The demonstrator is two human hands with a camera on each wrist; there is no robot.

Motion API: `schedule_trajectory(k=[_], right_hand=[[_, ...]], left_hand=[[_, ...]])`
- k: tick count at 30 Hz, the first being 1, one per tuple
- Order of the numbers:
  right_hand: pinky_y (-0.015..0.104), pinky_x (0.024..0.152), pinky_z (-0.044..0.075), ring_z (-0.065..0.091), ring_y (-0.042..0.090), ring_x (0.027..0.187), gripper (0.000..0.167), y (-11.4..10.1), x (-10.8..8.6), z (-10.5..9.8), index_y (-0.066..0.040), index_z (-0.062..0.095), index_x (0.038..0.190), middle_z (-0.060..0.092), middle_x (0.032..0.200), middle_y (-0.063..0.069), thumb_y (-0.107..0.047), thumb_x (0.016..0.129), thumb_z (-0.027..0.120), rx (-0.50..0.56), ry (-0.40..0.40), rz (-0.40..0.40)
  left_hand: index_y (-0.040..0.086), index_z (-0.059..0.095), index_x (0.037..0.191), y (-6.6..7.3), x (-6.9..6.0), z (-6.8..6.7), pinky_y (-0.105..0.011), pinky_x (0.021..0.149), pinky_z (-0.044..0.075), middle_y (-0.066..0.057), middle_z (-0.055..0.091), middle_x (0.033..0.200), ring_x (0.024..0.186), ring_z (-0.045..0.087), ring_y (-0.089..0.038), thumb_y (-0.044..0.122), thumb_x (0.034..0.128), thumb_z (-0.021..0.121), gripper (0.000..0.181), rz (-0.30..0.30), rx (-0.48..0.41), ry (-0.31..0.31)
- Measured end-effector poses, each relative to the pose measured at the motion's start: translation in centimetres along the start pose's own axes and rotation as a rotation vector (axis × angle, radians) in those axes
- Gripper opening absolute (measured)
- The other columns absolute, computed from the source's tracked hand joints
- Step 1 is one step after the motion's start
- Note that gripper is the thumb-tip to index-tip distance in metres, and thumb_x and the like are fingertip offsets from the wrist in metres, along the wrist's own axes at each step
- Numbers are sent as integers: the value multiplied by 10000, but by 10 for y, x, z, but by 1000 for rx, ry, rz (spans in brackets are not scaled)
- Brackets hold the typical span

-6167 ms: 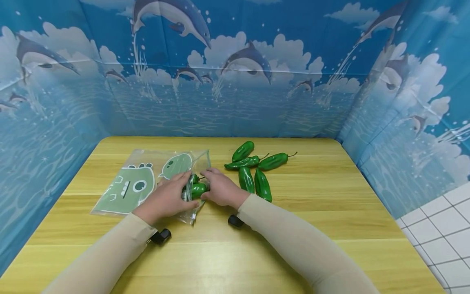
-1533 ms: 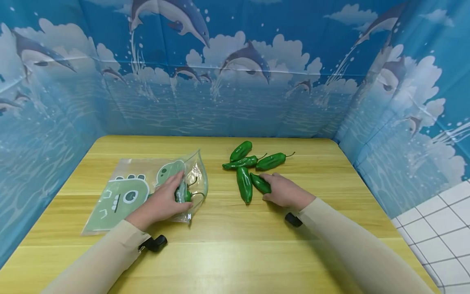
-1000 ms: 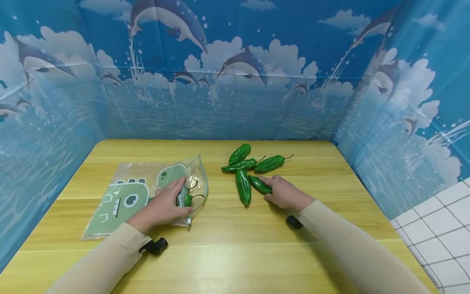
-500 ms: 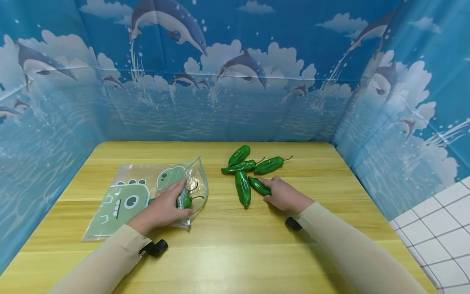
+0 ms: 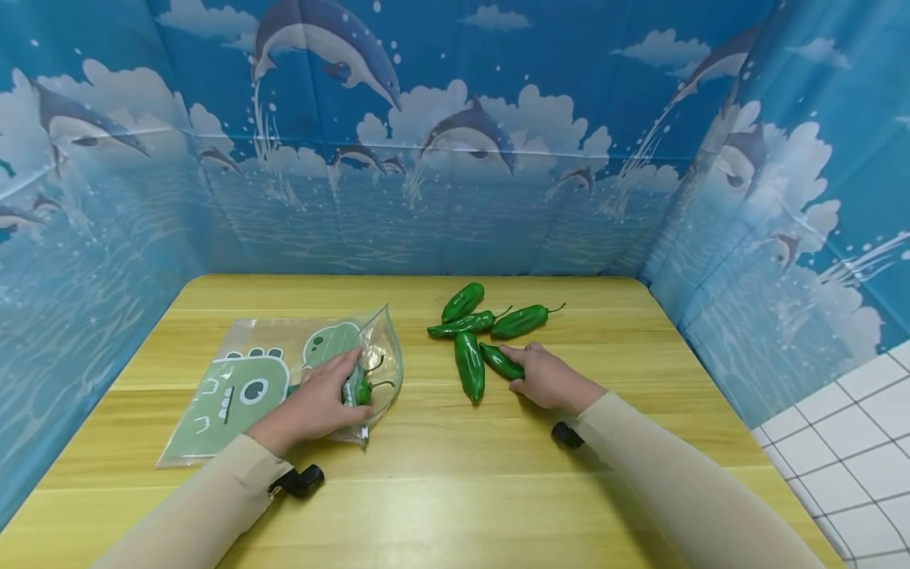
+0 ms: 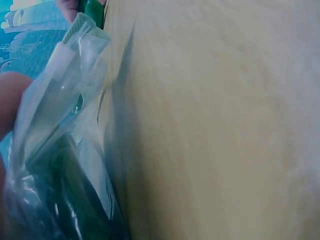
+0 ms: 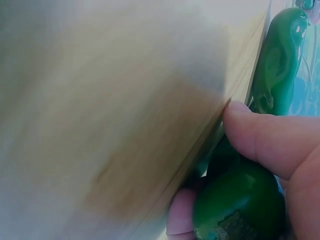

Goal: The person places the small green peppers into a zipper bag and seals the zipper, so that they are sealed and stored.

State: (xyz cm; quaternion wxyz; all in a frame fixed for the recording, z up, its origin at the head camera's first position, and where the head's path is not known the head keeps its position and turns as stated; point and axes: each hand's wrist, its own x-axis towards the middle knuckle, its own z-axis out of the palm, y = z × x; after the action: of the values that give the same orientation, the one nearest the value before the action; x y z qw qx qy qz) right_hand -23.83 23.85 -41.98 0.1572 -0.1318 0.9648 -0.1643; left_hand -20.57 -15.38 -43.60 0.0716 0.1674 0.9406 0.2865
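In the head view my left hand (image 5: 316, 403) grips the mouth end of a clear zip bag (image 5: 249, 395) printed with green cartoon monsters. Green peppers (image 5: 363, 390) with curled stems show inside its mouth; how many lie under the hand is hidden. My right hand (image 5: 550, 379) pinches a green pepper (image 5: 500, 360) on the table, thumb and fingers on either side of its end, as the right wrist view shows on the pepper (image 7: 240, 202). Up close in the left wrist view, the bag's plastic (image 6: 55, 105) stands loosely around dark green peppers.
Left of the held pepper lies another pepper (image 5: 469, 367). Behind are a crossing pepper (image 5: 462, 324), a rear pepper (image 5: 463, 302) and a stemmed pepper (image 5: 522, 321). A dolphin-print curtain (image 5: 441, 205) surrounds the back and sides of the wooden table (image 5: 441, 506).
Since the oldest frame, my right hand has moved from the bag mouth rightward to a pepper, and the bag has shifted slightly left. Over the last second, both hands have stayed nearly still.
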Motion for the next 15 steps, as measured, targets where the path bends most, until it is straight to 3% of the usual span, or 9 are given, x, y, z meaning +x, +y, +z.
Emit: schedule_trajectory(k=[8, 15], right_hand=[[451, 971, 545, 629, 226, 1064, 746, 3, 1, -2, -203, 349, 1663, 542, 1386, 223, -212, 1013, 716, 25, -1, 1], [515, 1063, 520, 604, 316, 1274, 744, 10, 3, -2, -202, 385, 1650, 543, 1477, 213, -227, 996, 740, 72, 23, -18]], left_hand=[[78, 202, 1691, 0, 0, -1, -745, 1258, 142, -209, 278, 1723, 1582, 242, -489, 430, 848, 800, 1091, 2, -9, 2], [88, 197, 1693, 2, 1, -2, -763, 1249, 128, -193, 266, 1732, 1589, 243, -474, 437, 853, 806, 1095, 13, -14, -5]])
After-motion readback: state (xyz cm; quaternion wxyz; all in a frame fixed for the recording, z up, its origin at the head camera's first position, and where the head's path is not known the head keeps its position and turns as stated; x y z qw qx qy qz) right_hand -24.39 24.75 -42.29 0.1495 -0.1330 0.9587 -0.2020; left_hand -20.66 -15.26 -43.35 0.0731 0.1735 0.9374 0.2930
